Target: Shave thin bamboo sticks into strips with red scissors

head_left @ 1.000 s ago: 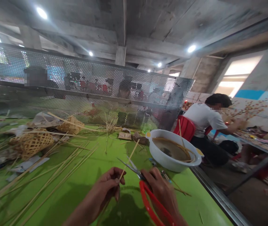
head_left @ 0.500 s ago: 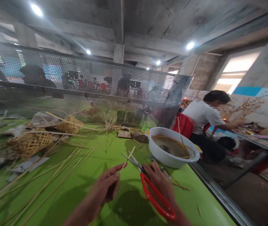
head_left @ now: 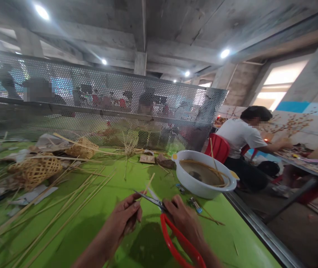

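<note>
My left hand (head_left: 127,216) pinches a thin pale bamboo strip (head_left: 150,181) whose tip sticks up past the fingertips. My right hand (head_left: 183,216) grips a pair of red-handled scissors (head_left: 151,199). The scissor blades are apart, and the strip passes between or just beside them near my left fingertips; I cannot tell if they touch it. One big red handle loop hangs below my right hand.
On the green table (head_left: 92,219) long bamboo strips (head_left: 72,208) lie to the left, near woven baskets (head_left: 40,169) and paper scraps. A white basin (head_left: 200,191) of water stands at the right edge, with small metal clips (head_left: 194,204) before it. A person (head_left: 239,134) sits beyond.
The scissors and my right hand have moved left and slightly down, bringing the blades closer to my left fingertips. The strip has shifted a little left.
</note>
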Tool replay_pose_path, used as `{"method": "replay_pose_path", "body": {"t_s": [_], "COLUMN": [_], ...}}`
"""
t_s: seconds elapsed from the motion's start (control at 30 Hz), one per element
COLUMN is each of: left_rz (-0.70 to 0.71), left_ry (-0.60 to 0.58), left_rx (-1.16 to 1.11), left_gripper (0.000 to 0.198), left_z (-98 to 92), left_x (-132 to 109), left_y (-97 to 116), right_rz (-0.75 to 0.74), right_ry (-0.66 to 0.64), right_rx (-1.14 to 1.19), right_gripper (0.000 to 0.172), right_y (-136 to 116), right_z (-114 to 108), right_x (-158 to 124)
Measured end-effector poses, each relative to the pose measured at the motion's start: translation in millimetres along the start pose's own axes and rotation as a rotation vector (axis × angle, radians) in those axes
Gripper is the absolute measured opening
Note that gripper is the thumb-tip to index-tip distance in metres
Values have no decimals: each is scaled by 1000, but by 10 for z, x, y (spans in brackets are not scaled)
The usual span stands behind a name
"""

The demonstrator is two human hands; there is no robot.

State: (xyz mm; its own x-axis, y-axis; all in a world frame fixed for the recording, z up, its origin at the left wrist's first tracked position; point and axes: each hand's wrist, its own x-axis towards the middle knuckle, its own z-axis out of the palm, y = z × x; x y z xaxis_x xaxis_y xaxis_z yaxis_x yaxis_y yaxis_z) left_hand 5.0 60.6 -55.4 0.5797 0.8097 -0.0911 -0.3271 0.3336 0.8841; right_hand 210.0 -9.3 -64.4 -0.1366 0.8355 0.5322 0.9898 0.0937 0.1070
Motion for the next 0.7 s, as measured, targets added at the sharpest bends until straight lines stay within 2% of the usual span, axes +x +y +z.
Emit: {"method": "replay_pose_path", "body": {"t_s": [0.2,0.33,0.5,0.7], "left_rz": [-44,-32,19,-2], "left_ry": [5,12,13,-40], "left_rx": [14,-19,-125,-198], "left_gripper": [43,38,27,34], "left_z": [66,79,42,82], "left_x": [-87,-105,-72,-126], "left_y": [61,91,93,154], "right_rz": [153,189,107,-8], "right_ry": [17,54,68,81], "right_rx": [19,103,144,102], "right_gripper": [17,21,24,27], "right_y": [109,165,79,-3], "right_z": [-74,-157,-128,-61], "right_x": [12,-1,-19,-18]}}
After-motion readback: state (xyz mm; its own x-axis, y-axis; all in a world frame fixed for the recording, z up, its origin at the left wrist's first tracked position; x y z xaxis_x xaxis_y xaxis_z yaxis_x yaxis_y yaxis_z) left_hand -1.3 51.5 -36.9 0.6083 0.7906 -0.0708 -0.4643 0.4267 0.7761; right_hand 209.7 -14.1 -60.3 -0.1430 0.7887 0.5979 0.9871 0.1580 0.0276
